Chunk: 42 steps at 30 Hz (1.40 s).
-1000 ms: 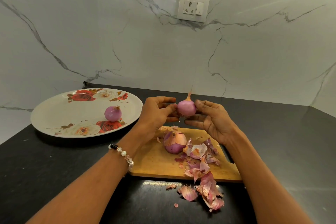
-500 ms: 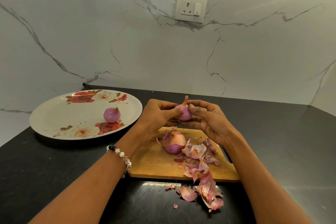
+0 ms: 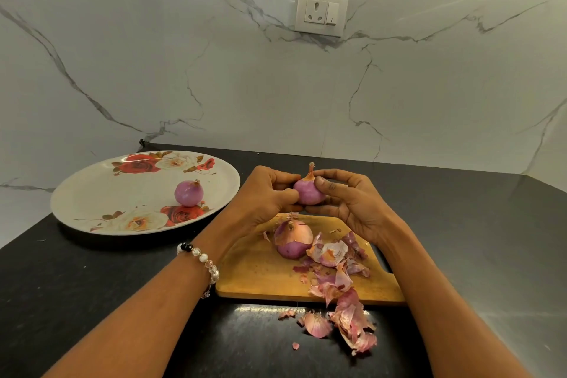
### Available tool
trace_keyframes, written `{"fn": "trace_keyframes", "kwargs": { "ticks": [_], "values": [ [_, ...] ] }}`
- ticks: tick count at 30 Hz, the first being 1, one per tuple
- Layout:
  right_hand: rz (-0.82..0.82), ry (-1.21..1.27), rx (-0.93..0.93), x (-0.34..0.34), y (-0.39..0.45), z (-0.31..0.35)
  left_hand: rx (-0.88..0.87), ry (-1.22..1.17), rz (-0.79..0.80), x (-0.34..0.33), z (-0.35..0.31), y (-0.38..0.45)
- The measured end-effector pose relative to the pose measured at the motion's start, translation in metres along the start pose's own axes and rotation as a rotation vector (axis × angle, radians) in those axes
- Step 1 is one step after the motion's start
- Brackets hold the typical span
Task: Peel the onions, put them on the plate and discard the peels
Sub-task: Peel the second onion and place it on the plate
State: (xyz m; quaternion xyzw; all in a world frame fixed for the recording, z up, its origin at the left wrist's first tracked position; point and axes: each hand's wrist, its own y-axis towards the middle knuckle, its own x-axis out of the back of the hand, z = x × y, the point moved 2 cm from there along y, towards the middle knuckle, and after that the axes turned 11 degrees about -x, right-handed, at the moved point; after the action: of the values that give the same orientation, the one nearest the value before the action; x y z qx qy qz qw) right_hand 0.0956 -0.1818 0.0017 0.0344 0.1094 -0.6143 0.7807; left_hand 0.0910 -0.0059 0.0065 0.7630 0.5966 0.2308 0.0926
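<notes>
- Black stone counter (image 3: 92,301) under a white veined marble wall (image 3: 153,70), wall socket (image 3: 322,11) above centre; single head view, looking down over both forearms.
- Done so far, by the look of it: one peeled onion (image 3: 189,193) resting on the flowered plate (image 3: 92,193) at left, well apart from the board.
- In hand: second onion (image 3: 308,190), lifted above the far edge of the wooden cutting board (image 3: 260,273), skin mostly off, purple flesh showing, only the dry tip left on.
- Left hand (image 3: 264,193) grasping that onion from its left side, thumb and fingers curled against it; right hand (image 3: 346,202) pinching it from the right, thumb near the neck, fingers cupped beneath.
- Orientation: long axis close to upright, dry stem tip pointing up and slightly toward the wall; root end down, hidden by the fingers.
- Left to do, as a judgement: finish this onion and set it on the plate; peel the third onion (image 3: 293,239), lying on the board with tan skin over its upper half.
- Also pending: loose peels (image 3: 340,282) heaped on the board's right part and spilling onto the counter in front, none discarded yet; no bin in view.
</notes>
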Motion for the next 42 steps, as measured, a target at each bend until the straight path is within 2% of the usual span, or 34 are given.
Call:
{"fn": "trace_keyframes", "kwargs": {
  "ticks": [3, 8, 11, 16, 20, 29, 35, 39, 42],
  "values": [
    [-0.003, 0.029, 0.005, -0.001, -0.002, 0.002, 0.011, -0.042, -0.035, -0.001, -0.001, 0.000],
    [-0.030, 0.050, 0.023, 0.001, 0.000, 0.002, 0.137, -0.195, -0.154, 0.000, 0.000, 0.001],
    [-0.051, 0.033, 0.036, 0.002, 0.002, 0.001, 0.136, -0.207, -0.185, 0.002, 0.001, 0.002],
    [-0.045, 0.036, 0.043, 0.001, 0.003, 0.000, 0.065, 0.014, -0.177, 0.001, 0.003, 0.001],
    [-0.040, 0.058, 0.063, 0.000, 0.002, 0.001, 0.037, 0.063, -0.229, 0.005, 0.003, 0.003],
    [-0.078, 0.176, 0.077, 0.004, 0.004, 0.002, 0.078, 0.056, -0.289, 0.006, 0.006, 0.005],
    [0.029, 0.302, 0.026, 0.002, 0.000, 0.004, 0.082, 0.000, -0.330, 0.008, 0.007, 0.006],
    [0.011, 0.347, 0.039, 0.004, 0.000, 0.005, 0.092, -0.027, -0.352, 0.009, 0.006, 0.008],
    [0.016, 0.329, 0.058, 0.005, 0.002, 0.005, 0.054, 0.051, -0.353, 0.009, 0.007, 0.007]
  ]
}}
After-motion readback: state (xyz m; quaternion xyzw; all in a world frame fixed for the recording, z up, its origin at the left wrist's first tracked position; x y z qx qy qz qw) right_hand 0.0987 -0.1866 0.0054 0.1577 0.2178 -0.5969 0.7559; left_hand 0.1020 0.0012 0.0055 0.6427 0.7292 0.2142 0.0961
